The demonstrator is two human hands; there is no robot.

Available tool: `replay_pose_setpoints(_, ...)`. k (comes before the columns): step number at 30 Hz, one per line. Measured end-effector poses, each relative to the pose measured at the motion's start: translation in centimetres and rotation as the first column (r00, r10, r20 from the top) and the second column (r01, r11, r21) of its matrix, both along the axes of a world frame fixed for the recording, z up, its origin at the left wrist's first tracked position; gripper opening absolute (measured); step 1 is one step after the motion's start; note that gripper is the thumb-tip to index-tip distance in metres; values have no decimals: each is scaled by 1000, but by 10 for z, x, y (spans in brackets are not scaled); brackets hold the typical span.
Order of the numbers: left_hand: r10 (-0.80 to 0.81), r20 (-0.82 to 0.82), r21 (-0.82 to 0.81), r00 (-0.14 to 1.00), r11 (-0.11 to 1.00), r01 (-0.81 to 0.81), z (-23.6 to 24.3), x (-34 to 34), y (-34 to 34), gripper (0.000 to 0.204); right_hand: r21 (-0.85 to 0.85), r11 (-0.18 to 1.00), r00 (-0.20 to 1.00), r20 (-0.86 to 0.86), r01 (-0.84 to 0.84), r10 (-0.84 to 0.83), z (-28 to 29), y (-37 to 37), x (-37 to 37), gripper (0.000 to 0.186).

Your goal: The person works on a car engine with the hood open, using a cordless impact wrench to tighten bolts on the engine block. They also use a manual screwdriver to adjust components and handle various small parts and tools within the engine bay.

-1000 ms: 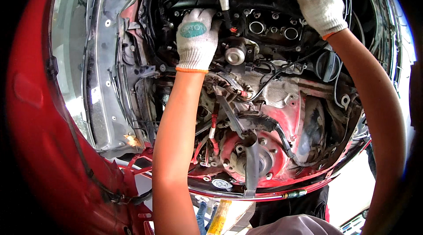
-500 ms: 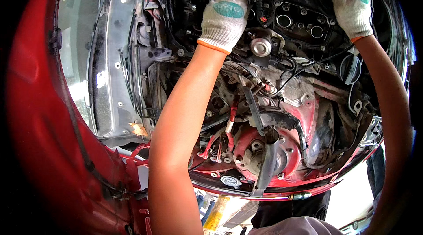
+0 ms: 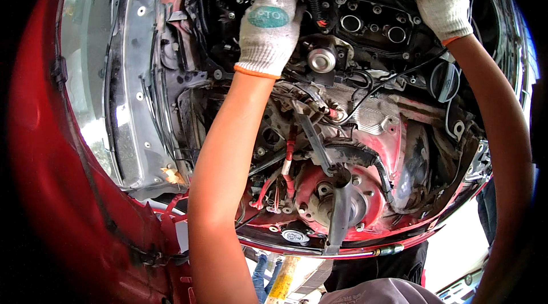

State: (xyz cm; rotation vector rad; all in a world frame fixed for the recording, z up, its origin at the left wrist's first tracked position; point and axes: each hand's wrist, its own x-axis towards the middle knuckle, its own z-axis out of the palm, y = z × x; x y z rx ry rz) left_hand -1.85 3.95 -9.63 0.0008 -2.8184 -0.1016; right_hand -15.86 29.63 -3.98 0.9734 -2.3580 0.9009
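- Head view, upper part, left of centre: left hand (image 3: 269, 33) in a white knit glove with a green oval patch on its back and an orange cuff edge. Fingers curl downward onto the dark engine (image 3: 374, 41), tips hidden; I cannot tell whether they hold anything.
- Head view, upper right: right hand (image 3: 440, 0), gloved alike, thumb set apart from the fingers, which run to the top edge; whether it holds something cannot be told.
- Head view, upper centre: the engine spreads between and below the hands. Two metal-rimmed round openings (image 3: 350, 23) sit between them, nearer the right hand.
- A black corrugated tube (image 3: 313, 6) with a pale sleeve hangs just right of the left hand; a silver round cap (image 3: 321, 60) sits below the tube.
- Head view, lower centre: a red hub with studs (image 3: 310, 197), a grey metal tube (image 3: 339, 218) in front of it, and a white round cap (image 3: 295, 236) to the lower left.
- Head view, left side: pale windscreen (image 3: 85, 70), red body panel (image 3: 40, 133), and a dry leaf (image 3: 173, 175) nearer the centre.
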Motion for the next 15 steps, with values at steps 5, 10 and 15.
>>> replay_pose_setpoints(5,-25,185,-263,982,962,74,21,-12,9,13,41,996,995,63,74,-76,3,3,2,15)
replay_pose_setpoints(10,-45,297,-140,954,986,90,42,-25,4,14,78,993,995,-50,91,-87,10,2,5,15)
replay_pose_setpoints(15,295,387,-236,874,948,-215,54,-26,13,44,-35,999,999,-40,-8,6,-2,8,-9,7)
